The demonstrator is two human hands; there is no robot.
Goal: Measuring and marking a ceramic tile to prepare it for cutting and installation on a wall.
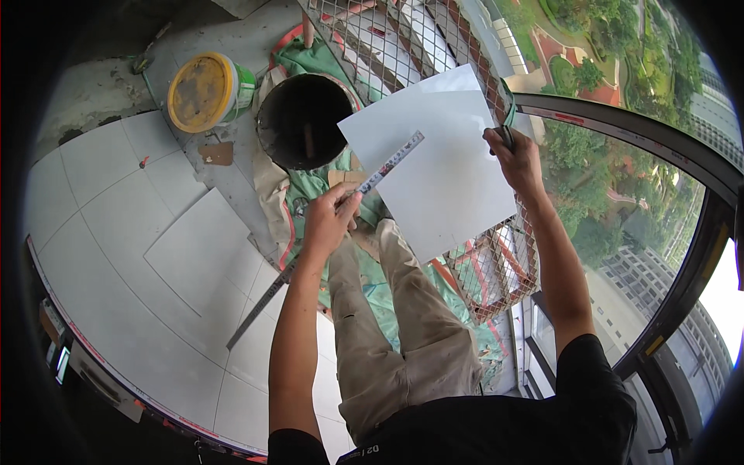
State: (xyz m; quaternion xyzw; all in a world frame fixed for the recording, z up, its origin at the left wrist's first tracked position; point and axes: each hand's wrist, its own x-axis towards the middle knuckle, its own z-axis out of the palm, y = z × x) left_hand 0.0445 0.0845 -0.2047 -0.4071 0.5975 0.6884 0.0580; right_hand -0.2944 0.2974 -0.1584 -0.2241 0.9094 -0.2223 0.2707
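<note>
Pale and printed with markings, a slim ruler (391, 161) is pinched in the person's left hand (327, 221) near the middle of the frame, the fingers closed on it with no gap showing. Its long axis runs on a slant: the near end points to the lower left, and the free end points to the upper right. A darker length shows beyond the left forearm; it lines up with the ruler and looks like the same strip, though the arm hides the join.

That free end lies over the upper left part of a glossy white tile (446, 167); whether it touches the surface cannot be told. The tile sits right of centre, between the hands, to the upper right of the left grip and just left of the right hand (522, 164). It is nearly square, so it has no plain long axis; its top edge climbs toward the upper right. The right hand is the nearer one, curled at the tile's right edge around a small dark object (505, 138), too covered to identify.

Wire mesh (500, 283) shows below the tile. Farther out, a black bucket (283, 116) stands upper left of the tile, with a yellow-lidded bucket (200, 93) beyond it.
</note>
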